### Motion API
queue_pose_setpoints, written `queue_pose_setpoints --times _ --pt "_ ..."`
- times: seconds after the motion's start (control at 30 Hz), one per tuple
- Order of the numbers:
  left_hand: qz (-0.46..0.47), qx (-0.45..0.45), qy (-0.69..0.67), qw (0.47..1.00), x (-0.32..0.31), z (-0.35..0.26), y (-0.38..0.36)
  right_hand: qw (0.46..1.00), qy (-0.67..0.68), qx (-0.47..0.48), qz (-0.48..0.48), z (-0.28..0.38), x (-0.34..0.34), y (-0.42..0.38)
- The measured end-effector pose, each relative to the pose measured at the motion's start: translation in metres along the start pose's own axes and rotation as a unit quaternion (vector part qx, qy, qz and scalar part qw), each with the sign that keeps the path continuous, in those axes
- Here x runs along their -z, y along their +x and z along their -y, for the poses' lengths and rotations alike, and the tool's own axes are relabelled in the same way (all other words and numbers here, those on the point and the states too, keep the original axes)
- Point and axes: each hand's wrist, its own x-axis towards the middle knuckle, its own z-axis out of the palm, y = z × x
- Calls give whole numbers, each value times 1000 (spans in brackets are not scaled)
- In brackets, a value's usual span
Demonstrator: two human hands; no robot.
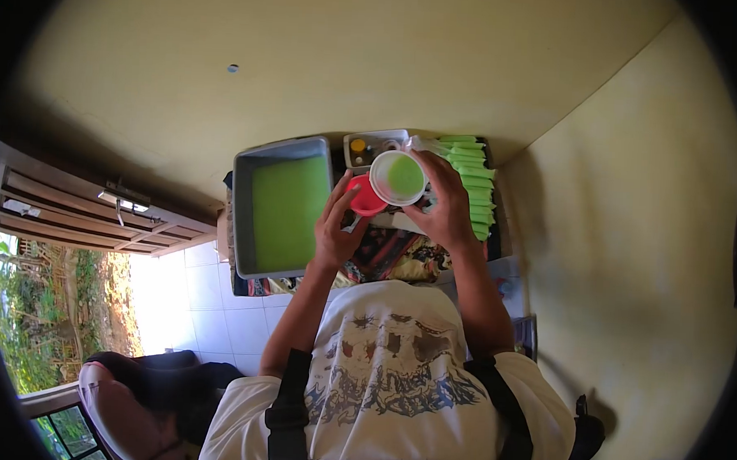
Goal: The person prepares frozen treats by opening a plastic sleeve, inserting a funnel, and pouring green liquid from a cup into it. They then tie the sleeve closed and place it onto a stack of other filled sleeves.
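- Cup (398, 177): round, clear plastic with a white rim, bright green stuff inside, held up tilted toward the camera just right of the tray (281, 207).
- Right hand (447, 207) is wrapped around the cup's far side, fingers clamped on it.
- Left hand (336, 226) pinches a red lid (362, 198), smooth and round, touching the cup's left edge, right next to the tray's right wall.
- Tray is a grey rectangular tub, smooth walls, filled flat with matte green.
- Right of the tray, past the cup: a stack of green strips (472, 181), stepped like a fan.
- Behind the cup, a small white box (371, 144) with little round bits inside.
- Everything sits on a patterned cloth (396, 256) below the tray's right side.
- Room: plain yellowish walls, white floor tiles under the tray's near end, slatted window off to its left.
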Motion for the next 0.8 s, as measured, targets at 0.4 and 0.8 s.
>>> queue_pose_setpoints --times 0.4,0.8 --pt "7 -9 -15 1000 -59 -28 17 988 -135 73 27 -20 58 19" --pt "-20 -6 -8 1000 -62 -39 23 981 -138 126 47 -18 64 32"
